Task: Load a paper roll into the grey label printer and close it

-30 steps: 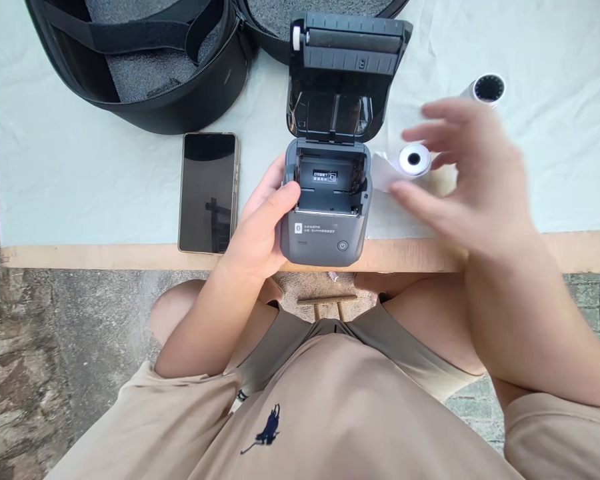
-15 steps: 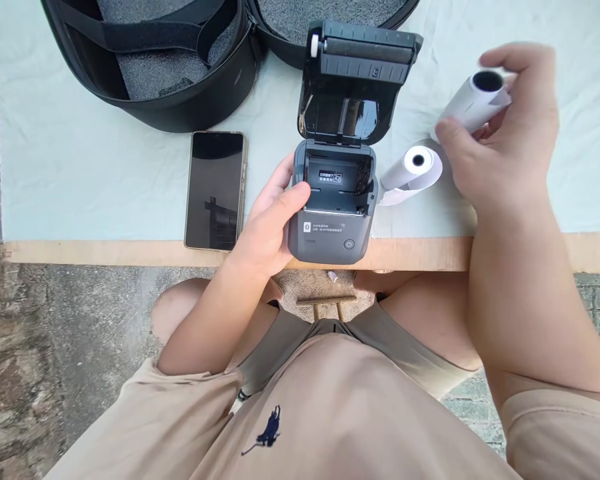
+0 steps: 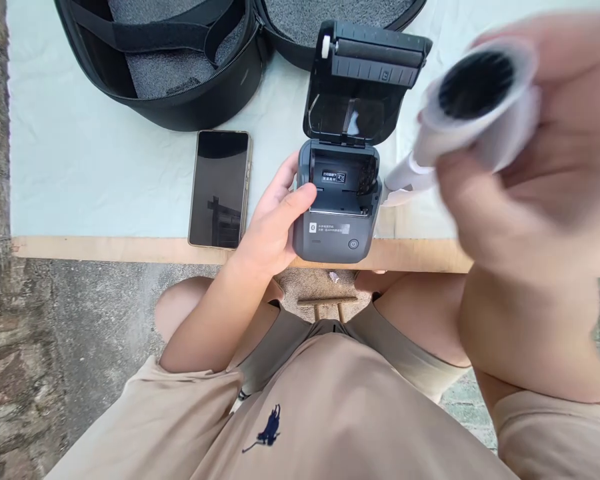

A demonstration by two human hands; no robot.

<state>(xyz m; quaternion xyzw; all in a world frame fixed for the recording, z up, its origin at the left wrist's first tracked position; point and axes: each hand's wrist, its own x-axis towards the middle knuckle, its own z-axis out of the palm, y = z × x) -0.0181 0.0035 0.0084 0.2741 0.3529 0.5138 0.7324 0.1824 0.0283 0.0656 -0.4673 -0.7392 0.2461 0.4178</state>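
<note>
My left hand [image 3: 275, 220] grips the left side of a small dark grey label printer [image 3: 334, 237], its thumb over the edge of the paper bay. The printer's lid [image 3: 353, 110] is flipped up, and the bay holds no roll. Raised close to the camera, my right hand [image 3: 545, 173] is closed around a white paper roll [image 3: 445, 137] with a wide dark core; hand and roll are blurred. Behind it, partly hidden, a second white paper roll [image 3: 403, 179] lies on the table just right of the printer.
A smartphone [image 3: 219, 190] with a dark screen lies left of the printer near the table's wooden front edge [image 3: 105, 247]. An unzipped black case [image 3: 200, 100] with grey foam lining and a strap stands at the back. Pale cloth [image 3: 80, 167] covers the tabletop.
My right hand has lifted the wide-core paper roll up toward the camera, now covering part of the second roll. The left hand still holds the printer in the same place.
</note>
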